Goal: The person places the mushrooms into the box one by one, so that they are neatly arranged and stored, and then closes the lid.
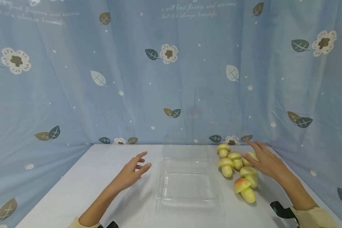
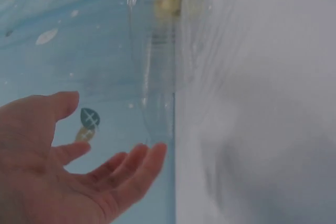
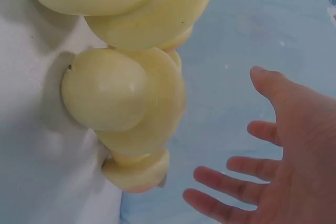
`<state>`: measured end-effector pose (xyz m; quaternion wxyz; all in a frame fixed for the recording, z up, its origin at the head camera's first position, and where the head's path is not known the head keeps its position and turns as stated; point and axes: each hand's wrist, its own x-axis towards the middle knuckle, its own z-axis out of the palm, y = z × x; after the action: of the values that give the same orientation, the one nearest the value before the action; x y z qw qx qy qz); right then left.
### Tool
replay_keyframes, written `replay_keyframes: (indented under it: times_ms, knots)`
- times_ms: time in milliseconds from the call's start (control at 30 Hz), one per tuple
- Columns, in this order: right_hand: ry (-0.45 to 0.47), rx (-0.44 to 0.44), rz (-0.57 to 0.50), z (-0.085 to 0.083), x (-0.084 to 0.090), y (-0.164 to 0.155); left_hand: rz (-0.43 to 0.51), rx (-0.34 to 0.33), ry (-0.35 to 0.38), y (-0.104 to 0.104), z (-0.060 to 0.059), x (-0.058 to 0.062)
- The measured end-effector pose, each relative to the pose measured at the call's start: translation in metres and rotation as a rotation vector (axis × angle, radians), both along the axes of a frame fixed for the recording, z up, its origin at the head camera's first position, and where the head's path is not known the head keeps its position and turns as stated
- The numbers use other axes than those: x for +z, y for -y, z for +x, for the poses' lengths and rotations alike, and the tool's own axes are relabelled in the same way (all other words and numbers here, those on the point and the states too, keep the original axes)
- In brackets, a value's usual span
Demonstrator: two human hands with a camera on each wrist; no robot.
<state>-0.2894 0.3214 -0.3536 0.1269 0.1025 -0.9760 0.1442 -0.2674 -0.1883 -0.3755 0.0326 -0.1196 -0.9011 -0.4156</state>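
A clear plastic clamshell box (image 1: 188, 199) lies unfolded on the white table, its lid (image 1: 185, 151) toward the back. To its right stand several yellow toy mushrooms (image 1: 226, 167), the nearest mushroom (image 1: 246, 190) with an orange tinge on its cap. My right hand (image 1: 266, 161) hovers over the right side of this group, fingers spread and holding nothing; in the right wrist view the mushrooms (image 3: 115, 90) are beside the open palm. Left of the box, my left hand (image 1: 132, 171) is raised above the table with fingers relaxed and nothing in them.
A blue curtain (image 1: 131, 79) printed with flowers and leaves hangs behind the table and along both sides. The white tabletop (image 1: 82, 183) extends left of the box. Dark straps (image 1: 282, 210) sit around the wrists, by the beige sleeves.
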Motion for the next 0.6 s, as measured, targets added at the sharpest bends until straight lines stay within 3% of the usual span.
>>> replay_keyframes:
  times_ms: [100,233,400,600]
  knots:
    - [0.004,0.001,-0.005,0.003,-0.001,0.000,0.154,-0.031,0.095,-0.003,0.006,-0.001]
    - [0.022,0.008,-0.021,0.006,-0.002,0.000,0.291,-0.092,0.180,-0.006,0.012,-0.006]
    - [0.027,0.021,-0.046,0.010,-0.003,0.003,0.401,-0.180,0.257,-0.010,0.012,-0.015]
    - [0.058,0.039,-0.081,0.015,-0.005,0.004,0.462,-0.252,0.334,-0.014,0.012,-0.020]
